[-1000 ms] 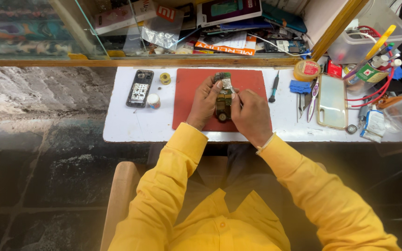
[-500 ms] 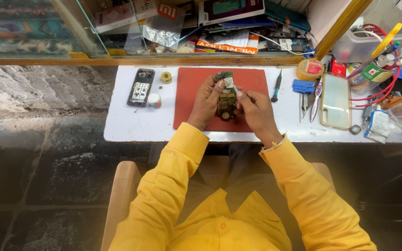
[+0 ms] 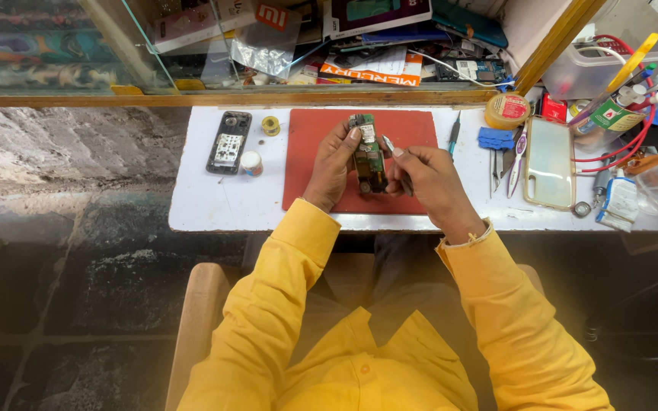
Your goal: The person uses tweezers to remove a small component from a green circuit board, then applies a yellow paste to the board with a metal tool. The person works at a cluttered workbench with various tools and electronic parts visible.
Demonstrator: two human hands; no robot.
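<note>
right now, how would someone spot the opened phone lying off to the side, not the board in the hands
Start at the white table and find the red mat in its middle. Left of the mat, near the table's left end, lies the opened phone, dark-framed with its insides showing. Its neighbours, a small yellow spool and a little white-lidded jar, are round; it alone is long and rectangular.

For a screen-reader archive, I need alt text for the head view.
A person in yellow sleeves holds a green phone circuit board in the left hand over a red mat, while the right hand brings a thin tool to it, on a cluttered white table.
</note>
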